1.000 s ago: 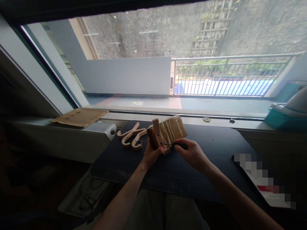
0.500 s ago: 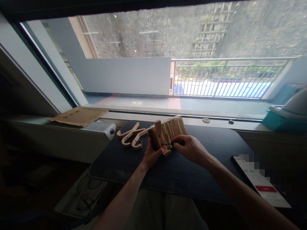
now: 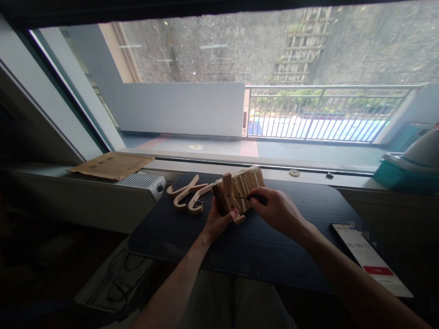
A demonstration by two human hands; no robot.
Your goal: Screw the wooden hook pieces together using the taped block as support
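Note:
My left hand (image 3: 215, 222) is closed around the end of a tilted block wrapped in shiny brown tape (image 3: 249, 183). Its thumb presses a pale wooden hook (image 3: 227, 186) against the block's near face; dark holes show in the hook. In my right hand (image 3: 279, 208) is a screwdriver (image 3: 259, 198) with a black handle, its thin shaft pointing left toward the hook. Whether the tip touches the wood I cannot tell. Several more wooden hooks (image 3: 195, 208) lie on the table to the left, with small screws (image 3: 201, 202) beside them.
The dark table (image 3: 274, 249) stands against a window sill. On the sill are a tape roll (image 3: 294, 172), a small dark object (image 3: 329, 175) and a teal box (image 3: 393, 171). A phone (image 3: 372, 265) lies at the right, and a brown envelope (image 3: 113, 165) near the radiator (image 3: 146, 181).
My right hand has shifted slightly right, and the screwdriver tip has risen from the hook's lower part. The left hand, block and hook have barely moved.

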